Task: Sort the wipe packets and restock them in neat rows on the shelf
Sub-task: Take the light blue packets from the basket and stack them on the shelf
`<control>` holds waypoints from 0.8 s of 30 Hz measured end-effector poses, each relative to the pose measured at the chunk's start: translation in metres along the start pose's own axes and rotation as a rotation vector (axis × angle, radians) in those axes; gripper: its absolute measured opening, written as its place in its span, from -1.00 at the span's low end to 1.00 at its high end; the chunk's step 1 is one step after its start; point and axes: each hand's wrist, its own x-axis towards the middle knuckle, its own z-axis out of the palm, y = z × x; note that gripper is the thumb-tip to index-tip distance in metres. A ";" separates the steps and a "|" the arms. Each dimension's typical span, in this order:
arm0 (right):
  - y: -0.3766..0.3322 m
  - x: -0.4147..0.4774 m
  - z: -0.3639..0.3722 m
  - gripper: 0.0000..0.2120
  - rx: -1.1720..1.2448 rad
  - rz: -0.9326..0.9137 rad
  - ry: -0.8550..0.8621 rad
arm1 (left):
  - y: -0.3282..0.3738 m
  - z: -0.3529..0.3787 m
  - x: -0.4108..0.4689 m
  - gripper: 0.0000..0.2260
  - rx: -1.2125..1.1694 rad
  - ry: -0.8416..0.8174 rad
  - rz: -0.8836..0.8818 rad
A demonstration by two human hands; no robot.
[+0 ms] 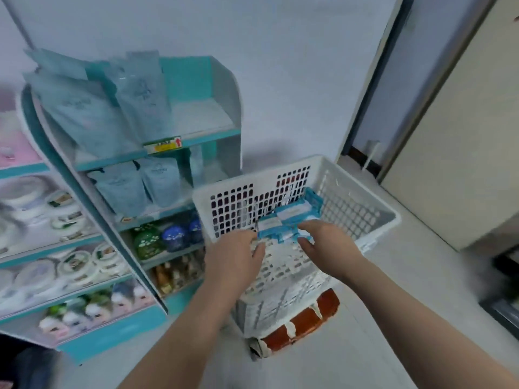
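Note:
Several blue-and-white wipe packets lie in a loose pile inside a white perforated basket. Both my hands reach into the basket. My left hand sits at the pile's left edge with fingers curled near a packet; contact is blurred. My right hand rests at the pile's right edge, fingertips touching the packets. A teal-and-white shelf unit stands to the left; its top shelf holds pale blue pouches on the left and bare board on the right.
The basket sits on a red-brown stool. Lower shelves hold more pouches, round jars and bottles. Another shelf with white tubs stands at far left. A doorway and a beige panel are at right; the floor is grey.

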 end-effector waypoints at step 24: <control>0.173 0.303 0.150 -0.32 -0.121 -0.140 -0.402 | -0.065 0.217 0.229 -0.67 -0.104 -0.401 -0.408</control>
